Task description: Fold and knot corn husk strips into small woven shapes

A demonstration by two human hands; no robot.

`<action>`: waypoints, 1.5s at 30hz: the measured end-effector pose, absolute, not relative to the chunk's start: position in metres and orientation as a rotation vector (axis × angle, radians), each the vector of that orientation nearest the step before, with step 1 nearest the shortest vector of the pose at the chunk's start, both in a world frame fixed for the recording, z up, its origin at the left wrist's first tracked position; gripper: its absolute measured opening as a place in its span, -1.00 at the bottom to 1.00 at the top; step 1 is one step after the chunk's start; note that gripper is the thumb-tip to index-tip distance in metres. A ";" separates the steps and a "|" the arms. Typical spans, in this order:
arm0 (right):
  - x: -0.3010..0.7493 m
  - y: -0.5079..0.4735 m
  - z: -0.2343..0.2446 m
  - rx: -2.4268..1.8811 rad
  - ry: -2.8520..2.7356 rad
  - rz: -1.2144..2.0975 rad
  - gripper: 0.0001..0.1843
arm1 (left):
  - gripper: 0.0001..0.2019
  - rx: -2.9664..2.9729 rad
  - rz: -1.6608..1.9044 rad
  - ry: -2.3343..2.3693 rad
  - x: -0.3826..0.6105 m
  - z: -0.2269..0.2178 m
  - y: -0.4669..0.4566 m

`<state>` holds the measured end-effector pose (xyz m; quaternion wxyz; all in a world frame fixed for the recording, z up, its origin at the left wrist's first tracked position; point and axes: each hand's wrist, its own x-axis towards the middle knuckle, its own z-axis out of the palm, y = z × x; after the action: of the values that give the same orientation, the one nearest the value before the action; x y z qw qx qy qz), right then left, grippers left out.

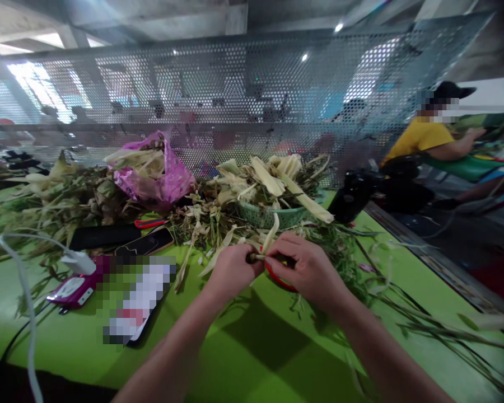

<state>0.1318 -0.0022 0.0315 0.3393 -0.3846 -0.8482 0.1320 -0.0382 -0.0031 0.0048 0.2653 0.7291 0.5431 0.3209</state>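
My left hand (pixel 237 268) is closed, thumb and fingers pinching the end of a small pale stem-like piece of corn husk (pixel 259 257). Against its other end my right hand (pixel 306 268) is closed too, fingertips pressed on it. A pale husk strip (pixel 271 230) stands up between the two hands; whether it joins the held piece is unclear. Just under my right hand shows a red loop (pixel 279 278), like a scissors handle, mostly covered by the fingers. Both hands are above the green table (pixel 252 358).
Behind my hands stand a green basket (pixel 273 215) of husks and a pink plastic bag (pixel 163 179). Dried plant matter (pixel 79 190) heaps at left. Phones (pixel 145 242), a purple power strip (pixel 78 288) and a white cable (pixel 21 274) lie left. A person in yellow (pixel 424 137) sits at right.
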 end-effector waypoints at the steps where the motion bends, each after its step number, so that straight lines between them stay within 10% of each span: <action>1: 0.131 -0.002 0.030 -0.998 -2.223 0.343 -0.88 | -0.87 1.998 0.859 1.465 -0.038 0.005 -0.004; 22: 0.122 -0.006 0.027 -1.008 -2.177 0.437 -0.83 | -0.89 1.888 0.889 1.344 -0.034 0.000 -0.003; 37: 0.119 -0.004 0.017 -1.256 -2.128 0.108 -0.38 | -0.68 1.079 1.173 1.023 -0.031 -0.007 0.005; 45: 0.120 0.003 0.013 -1.180 -2.059 0.600 -0.42 | -0.76 1.353 1.097 1.114 -0.030 0.001 0.002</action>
<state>0.1203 0.0032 0.0131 0.3400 -0.4534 -0.7910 0.2306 -0.0298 0.0020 0.0010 0.5118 0.5623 0.4628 0.4557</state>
